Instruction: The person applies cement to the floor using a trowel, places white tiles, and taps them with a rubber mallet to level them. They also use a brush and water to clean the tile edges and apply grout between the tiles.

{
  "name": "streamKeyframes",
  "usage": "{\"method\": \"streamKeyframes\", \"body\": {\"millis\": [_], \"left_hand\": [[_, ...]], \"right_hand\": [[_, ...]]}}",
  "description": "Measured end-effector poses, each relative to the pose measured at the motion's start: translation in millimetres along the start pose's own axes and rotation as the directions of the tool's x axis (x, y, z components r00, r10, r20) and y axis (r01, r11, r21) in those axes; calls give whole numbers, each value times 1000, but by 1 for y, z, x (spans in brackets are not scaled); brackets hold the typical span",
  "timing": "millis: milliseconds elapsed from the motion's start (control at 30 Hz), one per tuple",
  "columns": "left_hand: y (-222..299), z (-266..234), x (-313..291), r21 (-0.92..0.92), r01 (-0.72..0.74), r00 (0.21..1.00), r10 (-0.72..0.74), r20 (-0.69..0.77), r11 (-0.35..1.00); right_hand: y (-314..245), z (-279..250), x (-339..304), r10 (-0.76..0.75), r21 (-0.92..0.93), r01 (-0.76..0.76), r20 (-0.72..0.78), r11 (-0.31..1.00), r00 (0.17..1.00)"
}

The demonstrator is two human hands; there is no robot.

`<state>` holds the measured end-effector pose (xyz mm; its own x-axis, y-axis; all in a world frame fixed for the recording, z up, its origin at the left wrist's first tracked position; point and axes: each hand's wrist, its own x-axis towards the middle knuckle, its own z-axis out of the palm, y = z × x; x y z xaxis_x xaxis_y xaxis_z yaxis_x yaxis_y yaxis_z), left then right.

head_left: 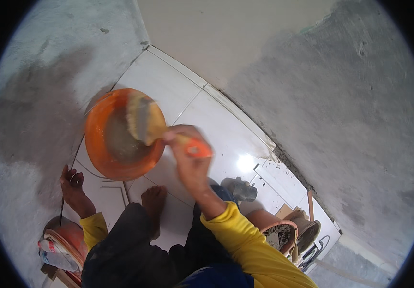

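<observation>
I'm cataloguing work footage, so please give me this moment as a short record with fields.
Right hand: grips a wide, flat, tan brush, orange at its handle end
Brush position: over a round orange basin
Basin contents: cloudy greyish liquid
Left hand: empty, near the grey wall; contact unclear
Floor: glossy white tiles
Lower right: reddish-brown round bucket with dark, clumpy material

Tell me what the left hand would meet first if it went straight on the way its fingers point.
Probably the darker patch of the grey wall; depth is unclear, so the left hand may already be touching it.
</observation>
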<state>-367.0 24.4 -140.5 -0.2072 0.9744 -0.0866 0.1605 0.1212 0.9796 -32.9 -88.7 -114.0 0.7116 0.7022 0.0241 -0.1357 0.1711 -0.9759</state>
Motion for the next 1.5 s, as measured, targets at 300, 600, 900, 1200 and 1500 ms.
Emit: {"method": "streamKeyframes", "body": {"millis": [300,600,900,1200,1500], "left_hand": [[6,1,0,-22,-23,1000,23,-10,999],[5,6,2,11,-17,1000,17,17,1000],[5,21,1,-18,-37,996,38,81,999],[10,37,-8,-41,-36,994,40,98,999],[10,26,2,-21,-48,997,49,64,999]], "right_hand": [[91,-105,53,363,448,-107,-538,888,760],[115,-115,78,395,415,-137,-638,899,661],[88,-238,5,315,324,-74,-801,943,509],[44,-338,-53,160,132,-94,-884,987,438],[9,-275,-68,171,89,-170,-805,981,568]]}}
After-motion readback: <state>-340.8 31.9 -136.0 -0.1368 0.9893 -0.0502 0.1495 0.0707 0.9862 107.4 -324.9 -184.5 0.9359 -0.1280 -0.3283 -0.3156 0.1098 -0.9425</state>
